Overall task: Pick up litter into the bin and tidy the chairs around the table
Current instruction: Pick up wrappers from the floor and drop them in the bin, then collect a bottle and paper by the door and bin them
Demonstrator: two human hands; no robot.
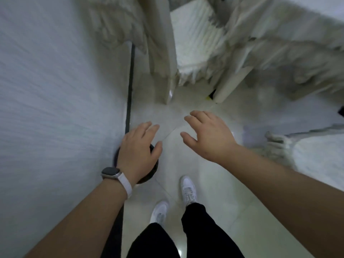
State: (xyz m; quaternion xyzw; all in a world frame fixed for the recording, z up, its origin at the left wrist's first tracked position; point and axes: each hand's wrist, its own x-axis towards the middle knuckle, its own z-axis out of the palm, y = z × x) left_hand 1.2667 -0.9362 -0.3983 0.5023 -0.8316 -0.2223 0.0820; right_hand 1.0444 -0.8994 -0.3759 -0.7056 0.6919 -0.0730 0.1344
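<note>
In the head view both hands are empty, each grip released with fingers loosely spread: the left hand (138, 146) hovers directly over the dark bin (151, 172) on the floor, the right hand (206, 135) just to the bin's right. No litter shows clearly near the bin, though blur hides detail, so the pick-up looks largely done. The cloth-covered chairs (160, 53) beyond the bin seem to sit at odd angles, so tidying them likely remains.
</note>
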